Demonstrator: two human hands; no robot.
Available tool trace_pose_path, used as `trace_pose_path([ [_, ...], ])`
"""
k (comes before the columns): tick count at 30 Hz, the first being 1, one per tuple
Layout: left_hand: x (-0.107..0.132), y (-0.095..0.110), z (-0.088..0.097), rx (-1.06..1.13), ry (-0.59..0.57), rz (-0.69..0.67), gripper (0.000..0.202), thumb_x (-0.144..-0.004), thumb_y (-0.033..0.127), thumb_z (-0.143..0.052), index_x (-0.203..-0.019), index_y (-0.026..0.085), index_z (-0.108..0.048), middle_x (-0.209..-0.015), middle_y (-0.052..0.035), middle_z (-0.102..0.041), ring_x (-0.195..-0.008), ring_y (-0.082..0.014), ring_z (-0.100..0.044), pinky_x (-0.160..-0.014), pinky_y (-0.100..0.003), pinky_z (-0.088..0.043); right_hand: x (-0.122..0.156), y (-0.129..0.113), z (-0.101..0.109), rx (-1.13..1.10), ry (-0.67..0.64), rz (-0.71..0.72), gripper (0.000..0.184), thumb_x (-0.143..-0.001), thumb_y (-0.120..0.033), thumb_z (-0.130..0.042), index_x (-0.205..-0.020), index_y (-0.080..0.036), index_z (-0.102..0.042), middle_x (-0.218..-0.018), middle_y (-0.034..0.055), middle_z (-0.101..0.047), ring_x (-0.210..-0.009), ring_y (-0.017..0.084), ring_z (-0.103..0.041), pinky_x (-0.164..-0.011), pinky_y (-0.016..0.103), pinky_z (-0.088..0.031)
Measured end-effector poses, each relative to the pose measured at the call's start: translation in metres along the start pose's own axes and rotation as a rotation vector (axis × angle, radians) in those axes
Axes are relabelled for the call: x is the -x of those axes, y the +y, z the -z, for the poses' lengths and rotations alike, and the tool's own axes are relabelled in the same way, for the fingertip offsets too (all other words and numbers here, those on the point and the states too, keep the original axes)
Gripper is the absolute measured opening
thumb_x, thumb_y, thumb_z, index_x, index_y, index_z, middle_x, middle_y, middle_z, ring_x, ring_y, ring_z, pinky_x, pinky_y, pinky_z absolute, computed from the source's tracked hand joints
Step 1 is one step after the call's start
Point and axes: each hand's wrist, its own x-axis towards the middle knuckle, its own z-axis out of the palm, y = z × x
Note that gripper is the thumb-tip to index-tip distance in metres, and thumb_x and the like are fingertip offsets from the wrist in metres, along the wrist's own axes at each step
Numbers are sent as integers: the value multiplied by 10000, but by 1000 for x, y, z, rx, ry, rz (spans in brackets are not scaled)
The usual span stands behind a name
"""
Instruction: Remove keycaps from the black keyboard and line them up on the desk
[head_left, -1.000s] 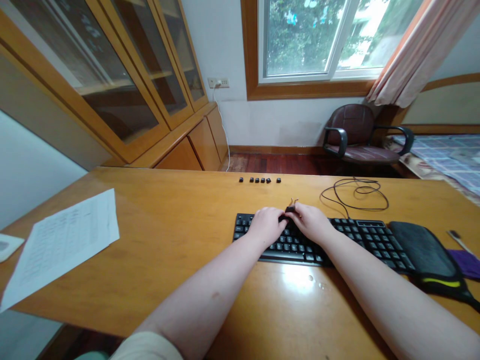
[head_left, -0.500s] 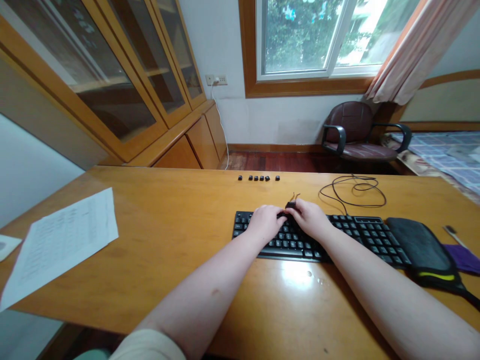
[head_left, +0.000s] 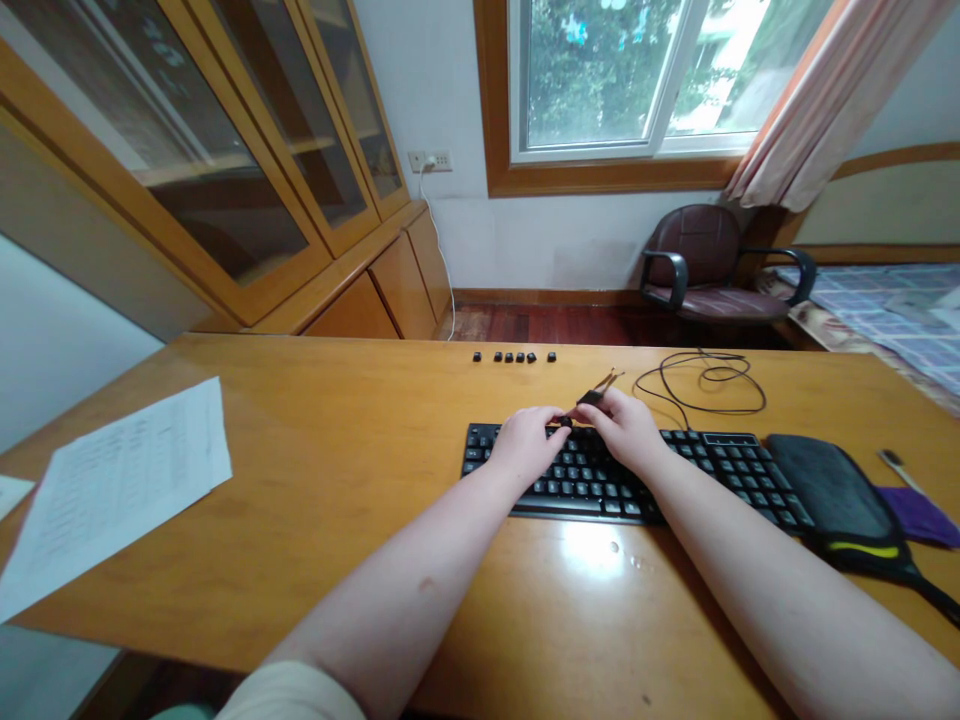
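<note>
A black keyboard (head_left: pixel 574 490) lies on the wooden desk, and both hands are over its upper rows. My right hand (head_left: pixel 624 428) is closed around a keycap puller (head_left: pixel 592 396), a small black piece with thin wire prongs pointing up and away. My left hand (head_left: pixel 526 446) pinches a small black keycap (head_left: pixel 565 422) between thumb and forefinger, close to the right fingertips. The keys directly under my hands are hidden. Beyond the keyboard, several loose keycaps (head_left: pixel 520 357) stand in a row along the desk's far edge.
The keyboard cable (head_left: pixel 701 380) lies coiled behind the right side. A black racket-shaped case (head_left: pixel 829 490), a purple cloth (head_left: pixel 915 515) and a small brush (head_left: pixel 892 458) are at the right. Printed paper (head_left: pixel 127 480) lies on the left. A chair (head_left: pixel 697 260) stands beyond the desk.
The puller has tilted and risen slightly in my right hand, its prongs now leaning further right. The keycap in my left fingers shows more clearly. The view has shifted slightly.
</note>
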Motion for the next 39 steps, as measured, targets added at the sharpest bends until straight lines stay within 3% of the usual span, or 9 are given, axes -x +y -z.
trace_pose_path([
  [5,0,0,2,68,51,6,231,-811,297,-584,-1012,207,-656,-959,-39,-689,-898,-199,-620,-811,-324,-477,1,1,-2,-305,12,-63,255,-778,-424,-604,-843,-178,-612,-828,71,-703,-794,215,-665,-753,367,-522],
  [9,0,0,3,120,82,17,222,-809,309,-589,-988,197,-658,-935,-46,-685,-878,-192,-623,-801,-318,-483,1,-3,-1,-340,23,-65,264,-767,-425,-620,-828,-169,-640,-830,77,-699,-795,212,-658,-777,371,-523],
  [15,-1,-2,3,188,141,23,206,-800,321,-606,-947,188,-662,-912,-43,-683,-858,-176,-624,-798,-298,-486,2,-1,-1,-378,-60,6,265,-832,-415,-546,-850,-173,-652,-841,74,-696,-766,196,-662,-768,360,-538],
  [30,0,0,6,256,136,58,196,-819,321,-581,-909,202,-709,-856,-28,-707,-792,-163,-631,-725,-270,-479,7,-1,-1,-261,-55,49,231,-827,-400,-561,-860,-181,-626,-838,74,-682,-801,210,-655,-781,391,-534],
  [39,1,0,8,192,145,27,216,-845,310,-552,-974,211,-695,-915,-43,-697,-848,-173,-621,-768,-285,-482,6,0,-7,-529,-114,-76,251,-790,-449,-597,-845,-205,-584,-894,49,-675,-840,196,-660,-820,401,-545],
])
